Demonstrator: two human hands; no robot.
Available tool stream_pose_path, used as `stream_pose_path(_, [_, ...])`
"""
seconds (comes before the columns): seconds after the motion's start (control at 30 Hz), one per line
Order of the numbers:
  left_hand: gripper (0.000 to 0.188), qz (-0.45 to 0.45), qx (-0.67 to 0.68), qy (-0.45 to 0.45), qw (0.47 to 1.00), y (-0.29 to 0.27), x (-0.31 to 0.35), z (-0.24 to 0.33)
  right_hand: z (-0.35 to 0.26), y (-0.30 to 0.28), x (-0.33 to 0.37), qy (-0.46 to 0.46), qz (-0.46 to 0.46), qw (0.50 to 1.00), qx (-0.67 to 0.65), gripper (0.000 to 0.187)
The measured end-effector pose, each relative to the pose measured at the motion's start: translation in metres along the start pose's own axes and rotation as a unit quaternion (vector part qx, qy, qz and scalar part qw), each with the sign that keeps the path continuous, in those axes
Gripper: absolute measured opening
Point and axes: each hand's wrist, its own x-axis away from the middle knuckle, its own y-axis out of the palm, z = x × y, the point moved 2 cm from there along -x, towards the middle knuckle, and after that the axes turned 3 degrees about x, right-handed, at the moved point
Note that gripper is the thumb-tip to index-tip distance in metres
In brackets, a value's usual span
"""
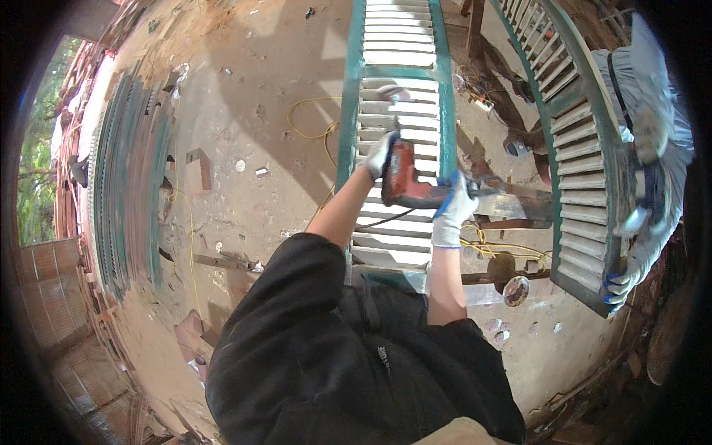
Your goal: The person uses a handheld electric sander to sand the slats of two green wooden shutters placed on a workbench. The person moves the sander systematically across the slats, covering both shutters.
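Disc just ahead of my left hand, above the shutter's slats

From my head view, both my gloved hands are closed on the red tool – left around its front, right hand around the rear handle, out to the right. The blurred disc lies just beyond my left fingers, so that hand is nearer it. The shutter lies beneath my grip, its long axis running away from me, and the tool's body points nearly along it – crosswise to the slats. Whether disc and slats touch, I cannot tell. To my grip's right, a co-worker's gloved hand holds another shutter.
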Motion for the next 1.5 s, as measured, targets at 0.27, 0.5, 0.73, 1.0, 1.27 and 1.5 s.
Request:
stream_pose_path(0.27, [0.039,0.185,-0.251,-0.033,0.949,-0.057,0.004,0.031,0.045,0.031,0.053,0.021,0.102,0.995,-0.003,0.013])
stream_pose_path(0.5, [0.023,0.146,-0.087,-0.023,0.985,-0.093,0.009,0.096,0.068,0.106,0.065,0.025,0.048,0.998,-0.013,0.013])
stream_pose_path(0.73, [0.028,0.158,-0.22,0.002,0.963,-0.116,-0.009,0.108,0.085,0.13,0.089,0.051,0.131,0.989,-0.054,0.012])
stream_pose_path(1.0, [0.032,0.163,-0.255,0.07,0.95,-0.165,0.034,0.147,0.124,0.16,0.115,0.061,0.053,0.996,-0.035,0.012])
stream_pose_path(1.27, [0.042,0.185,-0.427,0.05,0.884,-0.165,0.003,0.153,0.136,0.147,0.106,0.208,0.068,0.959,-0.177,0.013])
stream_pose_path(1.5, [0.033,0.196,-0.358,0.024,0.913,-0.193,0.028,0.153,0.147,0.161,0.132,0.168,0.11,0.976,-0.082,0.013])
